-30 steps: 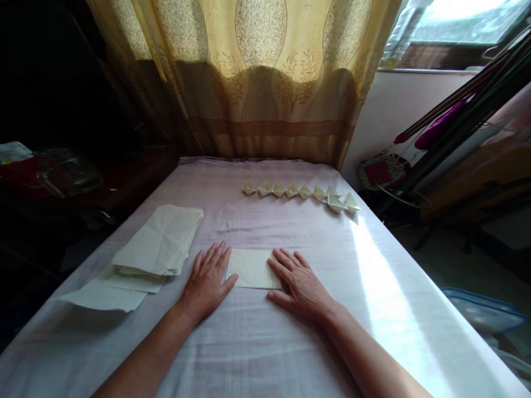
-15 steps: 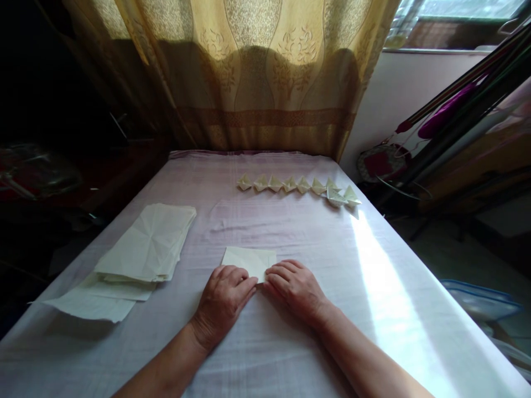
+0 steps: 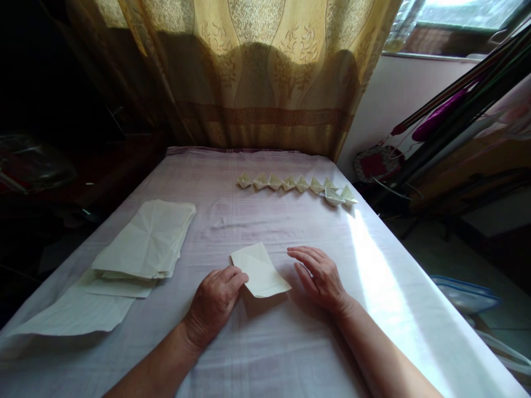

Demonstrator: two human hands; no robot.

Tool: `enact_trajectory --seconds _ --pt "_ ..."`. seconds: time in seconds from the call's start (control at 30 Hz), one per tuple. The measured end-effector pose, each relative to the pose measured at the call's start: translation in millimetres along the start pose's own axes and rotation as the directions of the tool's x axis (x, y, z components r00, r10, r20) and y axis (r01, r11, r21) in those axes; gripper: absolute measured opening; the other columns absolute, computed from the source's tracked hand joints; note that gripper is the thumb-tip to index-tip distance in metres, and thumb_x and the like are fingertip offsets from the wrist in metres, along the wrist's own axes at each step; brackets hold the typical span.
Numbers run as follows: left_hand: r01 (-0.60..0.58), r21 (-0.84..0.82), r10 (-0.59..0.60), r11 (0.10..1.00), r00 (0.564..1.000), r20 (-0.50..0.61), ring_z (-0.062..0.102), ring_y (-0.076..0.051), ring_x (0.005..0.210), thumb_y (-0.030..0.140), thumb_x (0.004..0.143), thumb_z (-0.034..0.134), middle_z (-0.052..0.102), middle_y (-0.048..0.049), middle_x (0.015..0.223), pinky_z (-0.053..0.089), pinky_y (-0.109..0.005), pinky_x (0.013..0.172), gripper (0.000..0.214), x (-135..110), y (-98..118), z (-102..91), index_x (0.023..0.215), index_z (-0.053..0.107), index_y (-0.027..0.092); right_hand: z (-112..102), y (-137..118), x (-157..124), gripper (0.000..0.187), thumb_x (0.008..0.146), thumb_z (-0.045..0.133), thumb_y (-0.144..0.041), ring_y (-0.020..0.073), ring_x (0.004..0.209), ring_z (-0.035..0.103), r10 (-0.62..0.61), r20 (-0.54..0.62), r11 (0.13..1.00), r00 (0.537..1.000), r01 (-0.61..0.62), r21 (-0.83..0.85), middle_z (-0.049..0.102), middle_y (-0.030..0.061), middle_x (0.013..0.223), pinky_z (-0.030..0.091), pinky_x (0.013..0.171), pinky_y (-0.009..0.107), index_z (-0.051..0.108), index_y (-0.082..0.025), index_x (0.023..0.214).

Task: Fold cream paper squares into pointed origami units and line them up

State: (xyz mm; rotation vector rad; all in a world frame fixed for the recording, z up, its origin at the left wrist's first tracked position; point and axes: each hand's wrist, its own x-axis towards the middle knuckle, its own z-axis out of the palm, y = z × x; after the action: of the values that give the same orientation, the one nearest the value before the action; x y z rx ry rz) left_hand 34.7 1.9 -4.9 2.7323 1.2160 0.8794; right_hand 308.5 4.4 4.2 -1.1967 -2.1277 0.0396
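Observation:
A folded piece of pale paper (image 3: 261,270) is pinched at its left edge between the thumb and fingers of my left hand (image 3: 218,296). The paper is turned at an angle, and its right corner lifts a little off the cloth. Just right of it, my right hand (image 3: 317,276) is apart from the paper, fingers stretched out and thumb spread, holding nothing. On the left lies a stack of creased pale paper sheets (image 3: 145,237), with a loose sheet (image 3: 78,309) jutting out below.
Several small folded paper boats (image 3: 288,184) stand in a row at the far right of the cloth-covered table (image 3: 199,354). A patterned curtain (image 3: 257,83) hangs behind. Beyond the right edge are a round bag (image 3: 377,163) and a blue-rimmed plastic item (image 3: 467,293).
My right hand has let go of the paper and moved right, its fingers opening. The paper has turned in my left hand, its right side swinging toward me.

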Motion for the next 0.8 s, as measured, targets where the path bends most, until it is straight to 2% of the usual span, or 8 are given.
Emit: enact_trajectory --seconds 0.07,0.17,0.3,0.47,0.6,0.67,0.73,0.8 --pt "0.027 -0.064 -0.027 0.998 1.0 0.001 0.064 -0.017 0.08 0.008 0.092 0.041 0.07 -0.0046 0.096 0.051 -0.029 0.072 0.027 -0.8 -1.7 0.7 0.099 0.064 0.022 2.5 4.1 -1.8 0.035 0.09 0.044 -0.015 0.0219 0.111 0.061 0.007 0.032 0.999 0.999 -0.006 -0.033 0.068 0.0092 0.118 0.048 0.096 0.041 0.062 -0.02 0.12" --pt "0.054 -0.134 -0.054 0.99 0.999 0.006 0.066 -0.018 0.084 0.009 0.091 0.043 0.07 -0.0049 0.096 0.052 -0.029 0.074 0.025 -0.7 -2.6 0.4 0.098 0.063 0.021 10.1 0.0 -3.1 0.041 0.084 0.05 -0.014 0.0246 0.125 0.051 -0.011 0.157 0.999 0.987 0.019 -0.049 0.061 0.01 0.132 0.044 0.102 0.044 0.061 -0.02 0.123" --pt "0.051 -0.159 -0.049 0.986 0.999 0.02 0.067 -0.018 0.086 0.009 0.09 0.042 0.071 -0.0047 0.094 0.053 -0.031 0.077 0.025 -0.6 -2.4 -1.9 0.097 0.063 0.021 20.2 -7.7 -4.7 0.034 0.078 0.058 -0.016 0.028 0.131 0.046 -0.019 0.255 1.0 0.967 0.024 -0.016 0.057 0.0082 0.136 0.04 0.104 0.047 0.068 -0.023 0.11" --pt "-0.001 -0.152 0.0 0.988 1.0 0.0 0.067 -0.02 0.085 0.02 0.093 0.049 0.072 -0.0038 0.087 0.052 -0.034 0.076 0.013 -0.9 0.9 -4.6 0.092 0.063 0.021 22.1 -8.1 -6.9 0.017 0.085 0.058 -0.021 0.0289 0.129 0.048 -0.018 0.207 0.999 0.978 0.008 0.049 0.062 0.0071 0.13 0.042 0.101 0.049 0.07 -0.026 0.096" --pt "0.058 -0.147 -0.055 0.987 0.998 0.027 0.064 -0.02 0.077 0.025 0.094 0.052 0.068 -0.0031 0.081 0.052 -0.034 0.07 0.012 -0.4 4.6 -4.5 0.088 0.061 0.02 19.2 -11.0 -6.2 0.01 0.086 0.062 -0.027 0.029 0.128 0.049 0.004 0.202 0.992 0.979 -0.029 0.124 0.064 0.0074 0.126 0.043 0.101 0.05 0.07 -0.025 0.091" --pt "0.093 -0.135 -0.094 0.987 0.996 0.003 0.063 -0.019 0.075 0.026 0.094 0.052 0.067 -0.0037 0.081 0.052 -0.033 0.069 0.012 -0.6 5.1 -3.3 0.09 0.061 0.019 20.9 -12.2 -5.7 0.009 0.086 0.062 -0.027 0.029 0.127 0.05 0.036 0.188 0.99 0.982 -0.062 0.131 0.066 0.0073 0.124 0.043 0.101 0.05 0.07 -0.025 0.089" --pt "0.13 -0.118 -0.133 0.984 0.991 -0.021 0.063 -0.019 0.074 0.027 0.094 0.051 0.066 -0.0039 0.081 0.053 -0.033 0.069 0.015 -1.2 4.9 -1.4 0.101 0.06 0.018 25.1 -12.9 -5.1 0.01 0.087 0.061 -0.027 0.0289 0.125 0.052 0.093 0.161 0.987 0.982 -0.112 0.112 0.067 0.0069 0.121 0.042 0.101 0.051 0.07 -0.024 0.083" --pt "0.159 -0.111 -0.162 0.981 0.987 -0.019 0.063 -0.019 0.074 0.026 0.094 0.05 0.066 -0.0031 0.082 0.054 -0.033 0.072 0.029 -2.0 4.3 1.2 0.122 0.054 0.017 30.4 -13.9 -4.0 0.013 0.087 0.063 -0.027 0.0298 0.124 0.053 0.156 0.138 0.983 0.978 -0.167 0.076 0.069 0.0067 0.118 0.042 0.099 0.052 0.068 -0.023 0.076"
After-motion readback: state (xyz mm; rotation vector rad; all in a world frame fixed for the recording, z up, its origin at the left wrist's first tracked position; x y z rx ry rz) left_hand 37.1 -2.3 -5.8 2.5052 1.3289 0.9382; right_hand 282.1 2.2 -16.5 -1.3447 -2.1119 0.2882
